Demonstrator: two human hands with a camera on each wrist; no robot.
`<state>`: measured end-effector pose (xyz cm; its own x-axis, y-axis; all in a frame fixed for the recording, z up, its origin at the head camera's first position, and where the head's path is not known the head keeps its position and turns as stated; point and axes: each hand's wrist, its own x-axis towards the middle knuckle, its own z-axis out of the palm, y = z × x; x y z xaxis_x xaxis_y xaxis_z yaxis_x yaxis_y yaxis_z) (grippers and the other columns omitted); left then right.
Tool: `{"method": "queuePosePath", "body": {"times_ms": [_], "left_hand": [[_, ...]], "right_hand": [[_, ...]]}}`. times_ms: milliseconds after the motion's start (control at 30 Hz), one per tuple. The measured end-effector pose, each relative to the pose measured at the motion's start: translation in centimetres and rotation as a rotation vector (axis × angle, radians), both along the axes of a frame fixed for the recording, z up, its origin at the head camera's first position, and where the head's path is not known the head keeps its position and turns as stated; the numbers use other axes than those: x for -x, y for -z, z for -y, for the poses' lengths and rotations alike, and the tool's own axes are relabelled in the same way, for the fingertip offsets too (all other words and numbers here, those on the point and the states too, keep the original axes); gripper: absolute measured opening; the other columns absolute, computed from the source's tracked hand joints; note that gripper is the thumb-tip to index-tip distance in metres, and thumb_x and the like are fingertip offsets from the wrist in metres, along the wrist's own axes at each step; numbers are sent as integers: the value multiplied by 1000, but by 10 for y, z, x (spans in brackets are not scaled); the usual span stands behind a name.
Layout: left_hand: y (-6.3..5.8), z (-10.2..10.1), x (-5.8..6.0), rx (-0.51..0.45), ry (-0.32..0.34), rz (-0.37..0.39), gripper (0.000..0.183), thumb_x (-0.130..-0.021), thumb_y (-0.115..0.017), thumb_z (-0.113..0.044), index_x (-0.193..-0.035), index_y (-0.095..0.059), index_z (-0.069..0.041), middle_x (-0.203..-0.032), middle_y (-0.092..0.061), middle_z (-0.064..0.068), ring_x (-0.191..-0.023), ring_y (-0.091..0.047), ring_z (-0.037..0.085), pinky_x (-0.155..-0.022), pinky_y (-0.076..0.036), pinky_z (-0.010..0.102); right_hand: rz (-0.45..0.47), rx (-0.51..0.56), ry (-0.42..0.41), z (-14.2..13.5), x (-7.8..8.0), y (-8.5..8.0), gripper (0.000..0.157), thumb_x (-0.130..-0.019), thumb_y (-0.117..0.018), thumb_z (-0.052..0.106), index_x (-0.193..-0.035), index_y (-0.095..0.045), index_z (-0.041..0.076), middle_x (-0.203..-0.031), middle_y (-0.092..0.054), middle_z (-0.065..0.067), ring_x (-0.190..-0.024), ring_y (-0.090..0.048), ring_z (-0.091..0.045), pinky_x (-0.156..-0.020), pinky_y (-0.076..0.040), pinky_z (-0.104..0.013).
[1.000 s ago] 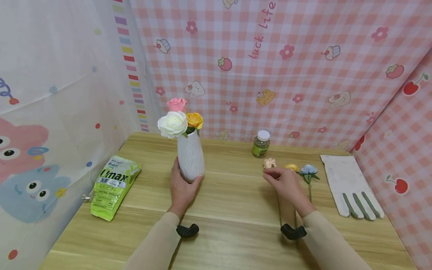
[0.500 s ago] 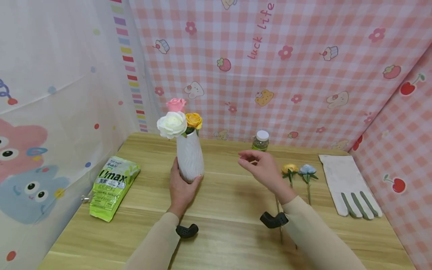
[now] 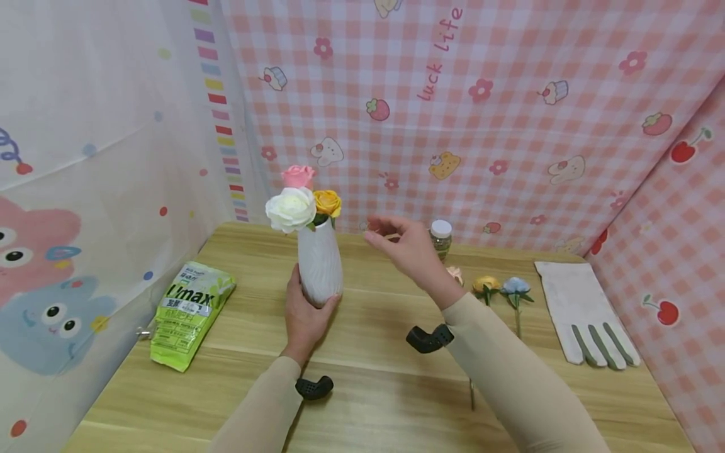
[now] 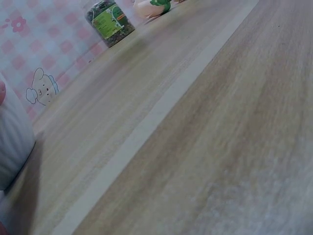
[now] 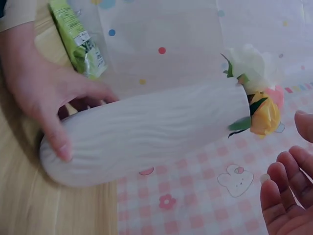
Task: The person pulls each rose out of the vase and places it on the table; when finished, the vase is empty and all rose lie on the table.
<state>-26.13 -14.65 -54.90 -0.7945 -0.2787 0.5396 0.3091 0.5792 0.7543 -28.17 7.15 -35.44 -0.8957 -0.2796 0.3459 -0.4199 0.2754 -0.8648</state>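
Observation:
My left hand (image 3: 308, 318) grips the lower part of a white, wavy-textured vase (image 3: 320, 264), thumb and fingers round its base. Pink (image 3: 298, 176), white (image 3: 290, 209) and yellow (image 3: 327, 202) roses stand in it. To the vase's right, my right hand (image 3: 403, 248) hovers above the table with loosely bent fingers. The right wrist view shows its fingers (image 5: 274, 196) apart from the roses and holding nothing. Behind the right forearm lie a peach flower (image 3: 455, 274), partly hidden, a yellow flower (image 3: 486, 284) and a blue flower (image 3: 516, 287).
A jar with a white lid (image 3: 441, 229) stands at the back, partly behind my right hand. On the left lies a green bag (image 3: 191, 314); on the right, a white and grey glove (image 3: 586, 311). Patterned cloths (image 3: 351, 75) wall in the wooden table (image 3: 374, 390).
My right hand has moved up and left, away from the peach flower and towards the roses in the vase. My left hand and the vase have stayed in place.

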Motion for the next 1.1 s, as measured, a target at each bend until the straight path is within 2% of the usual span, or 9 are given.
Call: {"method": "queuePosePath", "body": {"times_ms": [133, 333, 533, 767, 967, 1100], "left_hand": [[-2, 1, 0, 0, 4, -3, 103, -72, -83, -35, -153, -23, -13, -143, -42, 14, -128, -43, 29, -103, -36, 47], [-1, 2, 3, 6, 6, -12, 103, -72, -83, -35, -153, -23, -14, -143, -42, 15, -128, -43, 30, -102, -36, 48], [-3, 2, 5, 6, 1, -8, 104, -71, -84, -35, -153, -24, -13, -142, -43, 15, -128, -44, 30, -102, -36, 48], [-6, 1, 5, -4, 11, 1, 103, -72, -82, -37, -153, -22, -15, -143, -41, 14, -128, -43, 30, -102, -35, 49], [2, -1, 0, -26, 16, 22, 103, -72, -82, -38, -153, -23, -14, -144, -41, 13, -128, -43, 28, -102, -36, 49], [4, -1, 1, -22, 5, 11, 102, -73, -81, -41, -153, -22, -16, -144, -42, 11, -128, -43, 27, -102, -36, 47]], "right_hand": [[33, 27, 23, 9, 10, -7, 42, -87, -71, 36, -121, -67, 14, -108, -67, -1, -97, -60, -13, -82, -51, -32], [109, 69, 72, 24, 24, -12, 47, -84, -74, 38, -122, -67, 14, -107, -66, 1, -96, -60, -14, -76, -52, -29], [197, 149, 20, 44, 33, -17, 49, -84, -75, 27, -128, -63, 8, -112, -64, -5, -98, -58, -18, -77, -51, -27], [260, 119, -31, 61, 35, -16, 60, -82, -77, 32, -136, -56, 12, -113, -62, -3, -99, -58, -18, -78, -51, -34], [313, 75, -45, 71, 36, -9, 54, -82, -76, 33, -129, -60, 11, -108, -64, -3, -96, -58, -18, -83, -50, -38], [332, 104, -30, 77, 37, -10, 49, -83, -75, 35, -125, -63, 11, -105, -63, -4, -94, -57, -16, -84, -49, -38]]}}
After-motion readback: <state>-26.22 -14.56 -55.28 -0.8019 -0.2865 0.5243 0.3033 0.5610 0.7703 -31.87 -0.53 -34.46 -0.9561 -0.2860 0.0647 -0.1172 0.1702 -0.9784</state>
